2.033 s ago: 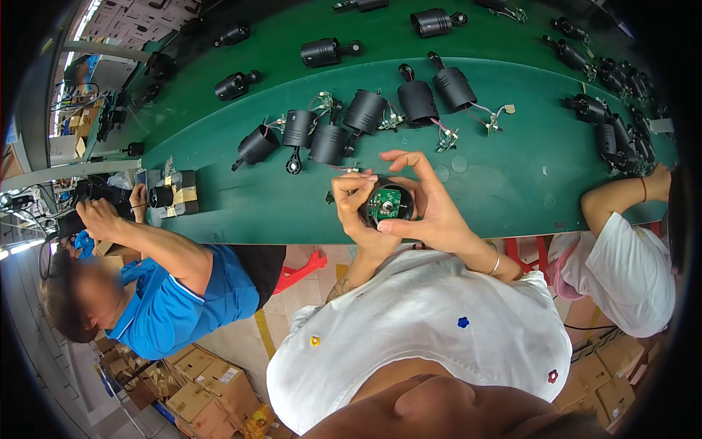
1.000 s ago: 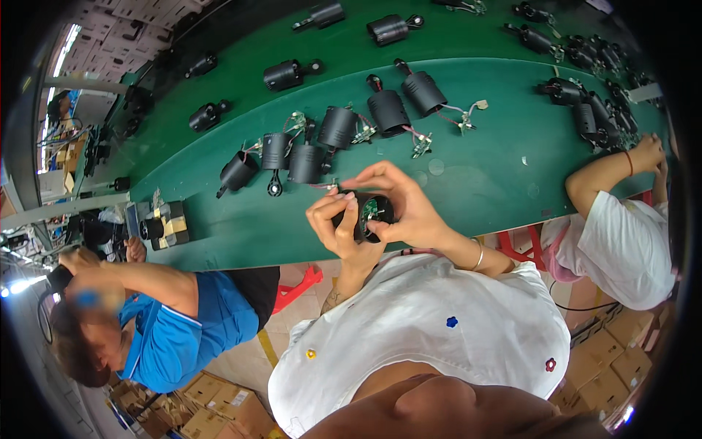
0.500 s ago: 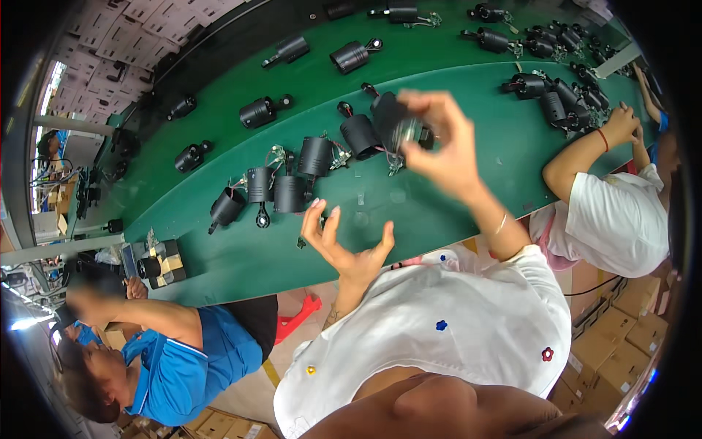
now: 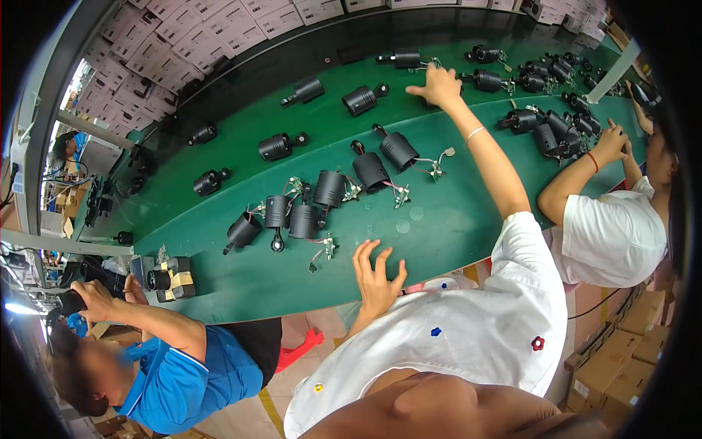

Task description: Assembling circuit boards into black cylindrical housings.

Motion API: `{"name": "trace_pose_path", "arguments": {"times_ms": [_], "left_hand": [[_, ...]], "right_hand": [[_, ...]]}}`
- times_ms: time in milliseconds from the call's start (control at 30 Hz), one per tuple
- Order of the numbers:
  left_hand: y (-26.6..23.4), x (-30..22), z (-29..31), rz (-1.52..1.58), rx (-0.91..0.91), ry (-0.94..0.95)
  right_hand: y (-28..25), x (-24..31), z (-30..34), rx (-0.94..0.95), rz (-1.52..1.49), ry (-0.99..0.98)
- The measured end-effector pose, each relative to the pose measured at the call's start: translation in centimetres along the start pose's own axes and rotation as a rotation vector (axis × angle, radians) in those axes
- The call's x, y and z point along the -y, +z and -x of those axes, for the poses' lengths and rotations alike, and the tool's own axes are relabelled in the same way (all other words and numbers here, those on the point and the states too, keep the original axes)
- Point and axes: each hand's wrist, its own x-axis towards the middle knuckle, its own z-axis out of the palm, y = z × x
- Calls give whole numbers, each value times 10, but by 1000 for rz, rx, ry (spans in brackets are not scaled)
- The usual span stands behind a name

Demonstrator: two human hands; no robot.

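Observation:
My right hand (image 4: 440,88) reaches out over the far green strip, thumb and fingers apart. A dark thing beneath its palm is mostly hidden. Just beyond its fingertips lies a black cylinder (image 4: 406,58) with wires. My left hand (image 4: 376,282) hovers by the table's near edge, fingers spread and holding nothing. Between my hands, several black cylindrical housings form a row, each with a ring-ended stem. One housing (image 4: 398,151) trails wires to a small circuit board (image 4: 436,170). Another housing (image 4: 371,172) stands beside it, and a loose-looking board (image 4: 328,247) lies nearest my left hand.
More black housings (image 4: 363,100) are spaced along the far strip. At right, a pile of them (image 4: 559,132) sits before a co-worker in a white shirt (image 4: 610,227). A co-worker in blue (image 4: 190,366) handles a black part at left. White boxes (image 4: 241,29) line the back.
My right hand has let go of a black housing, which now lies in the row, and has moved away to the far strip. My left hand has drawn back toward the near edge.

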Motion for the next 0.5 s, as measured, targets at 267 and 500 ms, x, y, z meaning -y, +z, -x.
{"name": "trace_pose_path", "arguments": {"times_ms": [267, 500], "left_hand": [[7, -5, 2, 42, -99, 126], [3, 1, 5, 1, -136, 79]], "right_hand": [[71, -56, -146, -209, -96, -256], [57, -3, -115, 90, -70, -1]]}}
